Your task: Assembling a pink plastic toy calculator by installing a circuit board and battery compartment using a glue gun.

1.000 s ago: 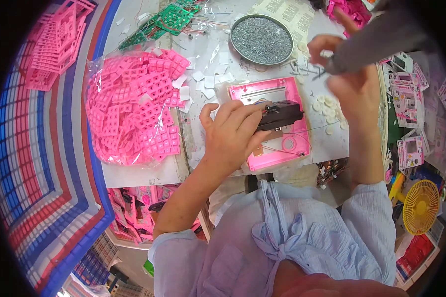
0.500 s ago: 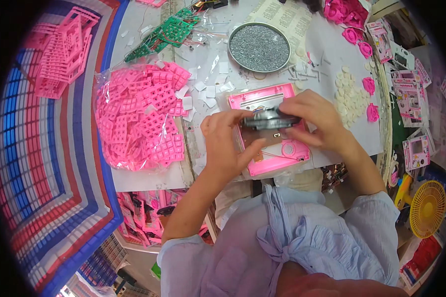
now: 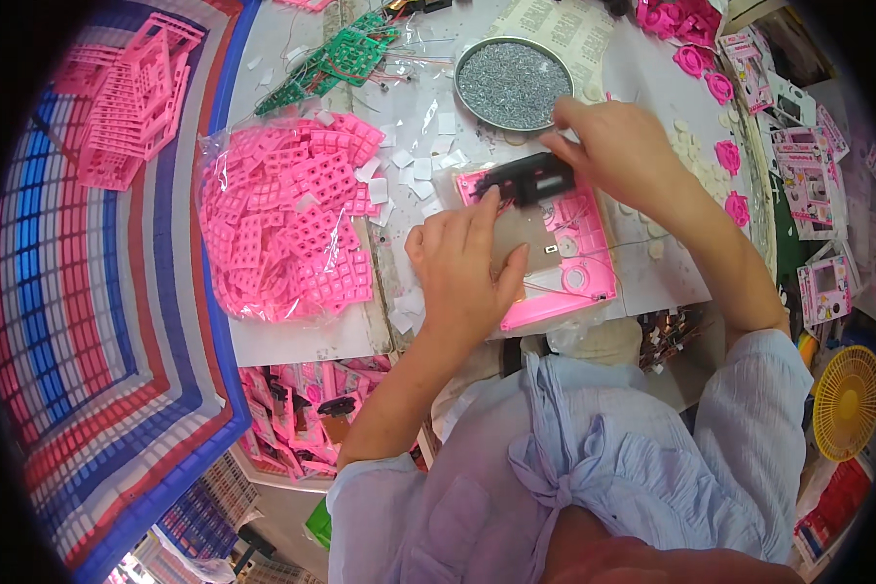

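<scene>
A shallow pink plastic case [image 3: 540, 313] lies in front of me, with a brown board [image 3: 521, 238] and thin wires inside. Across its far end sits a black plastic part [image 3: 530, 180], slightly blurred, with a rectangular window. My left hand [image 3: 462, 258] rests over the case's left side, fingers stretched out. Its fingertips touch the left end of the black part, and the thumb lies apart on the board. Beyond the black part, my right hand [image 3: 623, 151] is beside a round tin of small grey screws [image 3: 514, 83]; its thumb and forefinger look apart, with nothing visible between them.
A clear bag of pink keypad pieces [image 3: 292, 224] stands to the left. Green circuit boards [image 3: 355, 51] with wires lie behind it. White discs [image 3: 691, 146] and pink rose-shaped pieces [image 3: 727, 156] are at right. A yellow fan [image 3: 847, 404] stands at lower right.
My right hand has left the black part and moved up and right, to the screw tin. The black part now sits at the case's far end. My left hand stays by the case.
</scene>
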A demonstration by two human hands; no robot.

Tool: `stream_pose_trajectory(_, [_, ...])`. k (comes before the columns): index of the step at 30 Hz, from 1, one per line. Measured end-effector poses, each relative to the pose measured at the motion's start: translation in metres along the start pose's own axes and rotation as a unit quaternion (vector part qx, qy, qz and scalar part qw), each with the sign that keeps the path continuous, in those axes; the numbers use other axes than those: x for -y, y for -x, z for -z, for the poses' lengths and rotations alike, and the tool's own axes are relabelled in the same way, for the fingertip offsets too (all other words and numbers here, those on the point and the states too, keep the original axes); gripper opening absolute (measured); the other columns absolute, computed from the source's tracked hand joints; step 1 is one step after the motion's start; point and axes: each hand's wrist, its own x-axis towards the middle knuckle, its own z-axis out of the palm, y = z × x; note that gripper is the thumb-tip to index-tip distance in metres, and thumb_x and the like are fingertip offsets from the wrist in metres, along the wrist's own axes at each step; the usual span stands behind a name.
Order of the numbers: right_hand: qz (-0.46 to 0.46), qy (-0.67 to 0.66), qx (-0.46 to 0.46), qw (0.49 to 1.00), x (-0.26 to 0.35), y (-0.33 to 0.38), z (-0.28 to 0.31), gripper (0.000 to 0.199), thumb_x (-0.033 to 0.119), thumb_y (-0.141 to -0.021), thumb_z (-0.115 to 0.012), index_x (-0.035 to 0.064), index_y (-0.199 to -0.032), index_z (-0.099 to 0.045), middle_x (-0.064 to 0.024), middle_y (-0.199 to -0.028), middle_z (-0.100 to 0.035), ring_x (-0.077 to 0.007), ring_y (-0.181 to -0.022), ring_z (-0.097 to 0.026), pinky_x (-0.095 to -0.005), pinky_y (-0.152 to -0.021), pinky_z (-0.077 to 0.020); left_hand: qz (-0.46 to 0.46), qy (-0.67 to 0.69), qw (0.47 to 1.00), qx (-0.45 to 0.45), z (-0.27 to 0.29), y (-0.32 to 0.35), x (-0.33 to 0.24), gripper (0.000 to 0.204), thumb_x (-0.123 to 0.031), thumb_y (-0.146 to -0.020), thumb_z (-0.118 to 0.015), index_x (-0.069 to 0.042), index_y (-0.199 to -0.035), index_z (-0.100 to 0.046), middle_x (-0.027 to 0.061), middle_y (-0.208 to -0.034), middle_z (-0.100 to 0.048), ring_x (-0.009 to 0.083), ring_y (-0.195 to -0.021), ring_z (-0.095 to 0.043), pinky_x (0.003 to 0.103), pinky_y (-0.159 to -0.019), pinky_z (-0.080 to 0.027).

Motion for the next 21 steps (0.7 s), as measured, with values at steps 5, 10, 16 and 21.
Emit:
stream_pose_trajectory(5, [0.219,-0.145,-0.046,0.964,-0.017,0.024,-0.015,0.051,0.021,-0.078,-0.077,0.0048,-0.124,-0.060,-0.0135,-0.120,-0.065,-0.0353,-0.113,-0.058,-0.0441,-0.091,-0.0510,-0.013,0.020,1.000,-0.017,0.000,-0.001,0.001,0.066,-0.021,-0.075,-0.078,-0.003,-0.134,-0.056,0.0075,-0.108,-0.068,0.0268,-0.102,-0.056,0.043,-0.096,-0.034])
stream_pose_trajectory(10, [0.318,-0.157,-0.184,0.917,-0.015,0.035,-0.046,0.050,0.011,-0.070,-0.080,0.0075,-0.117,-0.062,-0.0102,-0.124,-0.063,-0.0346,-0.114,-0.057,-0.0448,-0.094,-0.0487,0.197,0.354,0.910,-0.080,-0.003,-0.003,-0.003,0.049,-0.021,-0.076,-0.081,-0.006,-0.119,-0.064,0.0074,-0.101,-0.068,0.0264,-0.093,-0.060,0.038,-0.092,-0.039])
stream_pose_trajectory(16, [0.255,-0.258,-0.158,0.918,-0.005,0.062,-0.049,0.049,0.011,-0.072,-0.080,0.0061,-0.117,-0.062,-0.0105,-0.118,-0.064,-0.0340,-0.104,-0.059,-0.0425,-0.087,-0.0510,0.072,0.184,0.980,-0.017,0.005,-0.006,0.010,0.035,-0.019,-0.077,-0.082,-0.007,-0.107,-0.066,0.0044,-0.096,-0.068,0.0234,-0.088,-0.060,0.037,-0.088,-0.038])
stream_pose_trajectory(21, [0.222,-0.269,-0.147,0.926,-0.007,0.062,-0.053,0.050,0.012,-0.073,-0.080,0.0053,-0.119,-0.061,-0.0106,-0.111,-0.066,-0.0333,-0.098,-0.060,-0.0416,-0.080,-0.0532,0.030,0.160,0.986,-0.043,-0.001,-0.004,0.014,0.036,-0.022,-0.075,-0.083,-0.009,-0.105,-0.066,0.0038,-0.098,-0.067,0.0230,-0.089,-0.059,0.039,-0.087,-0.035])
